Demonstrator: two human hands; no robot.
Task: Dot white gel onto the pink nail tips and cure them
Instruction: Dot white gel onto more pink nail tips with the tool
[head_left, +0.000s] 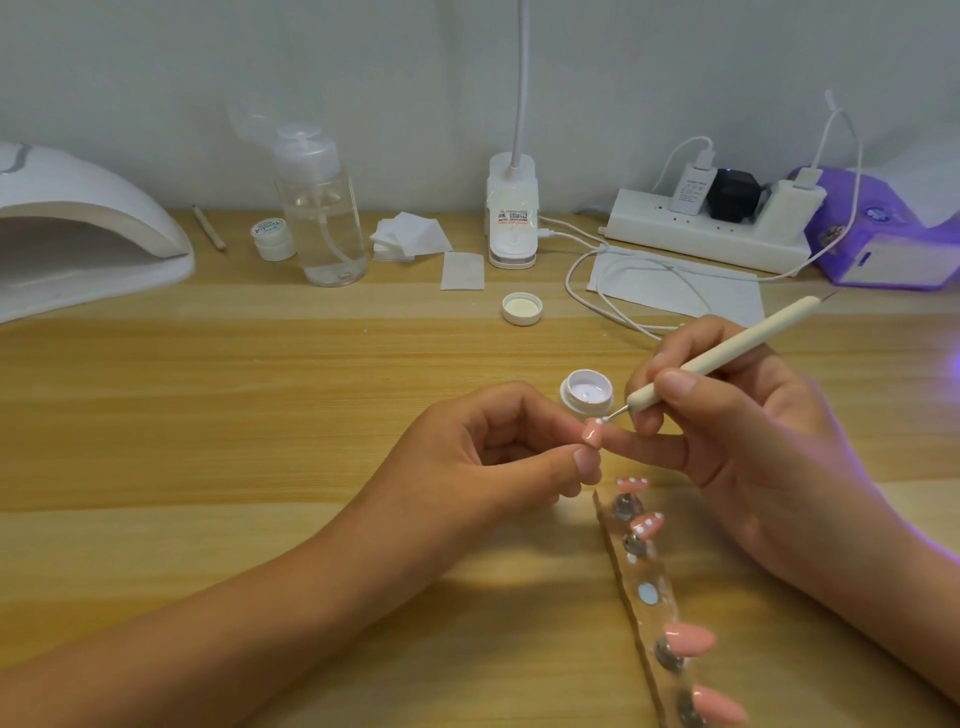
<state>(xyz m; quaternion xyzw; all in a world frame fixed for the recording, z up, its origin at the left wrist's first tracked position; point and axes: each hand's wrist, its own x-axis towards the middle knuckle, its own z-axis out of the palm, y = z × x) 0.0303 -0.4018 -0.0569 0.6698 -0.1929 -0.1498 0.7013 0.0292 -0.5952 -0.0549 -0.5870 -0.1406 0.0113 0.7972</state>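
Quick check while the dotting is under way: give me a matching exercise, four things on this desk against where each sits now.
1 dotting tool
2 gel pot
3 loose lid
4 curing lamp

A far left of the desk
B held in the right hand
C open, just behind the pinched nail tip
D in front of the desk lamp's base

Pairs: 1-B, 2-C, 3-D, 4-A

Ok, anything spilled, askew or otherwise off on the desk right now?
Nothing stands out. The one bare mount on the holder strip fits the nail tip pinched in the left hand; the right hand grips the pen. The gel pot stands upright, open, a lid lying apart; no spill shows.
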